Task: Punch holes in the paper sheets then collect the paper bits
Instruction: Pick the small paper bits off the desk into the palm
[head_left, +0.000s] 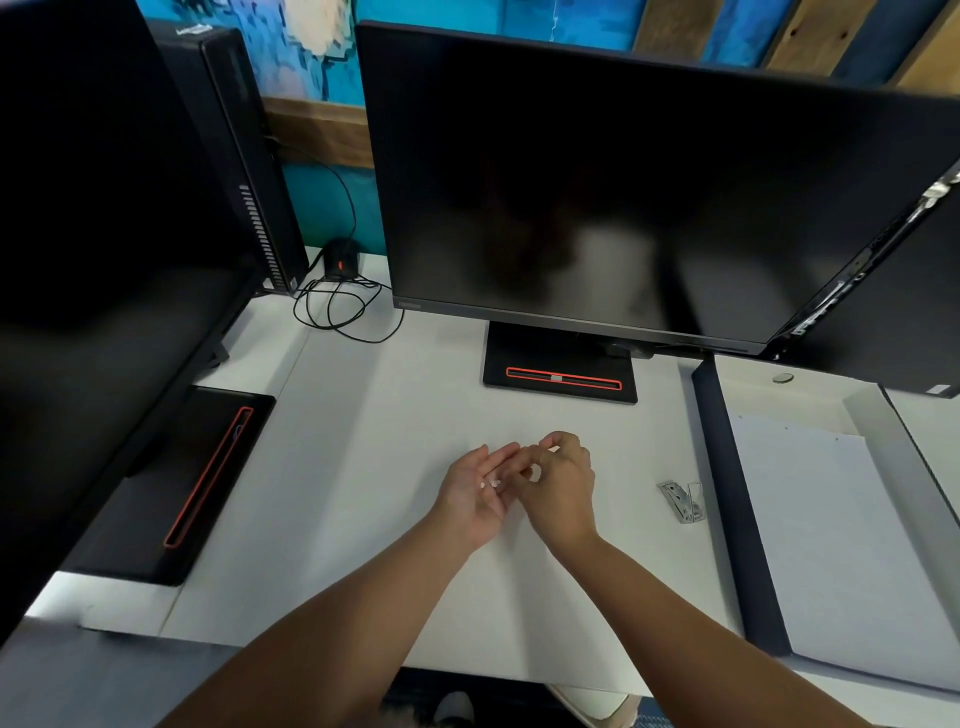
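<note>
My left hand (475, 493) is palm-up over the middle of the white desk (363, 467), cupped, with a few tiny white paper bits (491, 484) lying on its fingers. My right hand (558, 486) is just to the right of it, touching it, thumb and forefinger pinched together over the left palm. What they pinch is too small to tell. A small metal hole punch (683, 501) lies on the desk to the right of my hands. Punched white paper sheets (831, 519) lie at the far right, a row of holes along their top edge.
A black monitor (597, 182) stands straight ahead on its red-lined base (561, 376). Another monitor and base (171, 483) sit at the left, and a third screen leans in at the right. A dark strip (727, 493) borders the paper. Cables (343, 306) lie behind.
</note>
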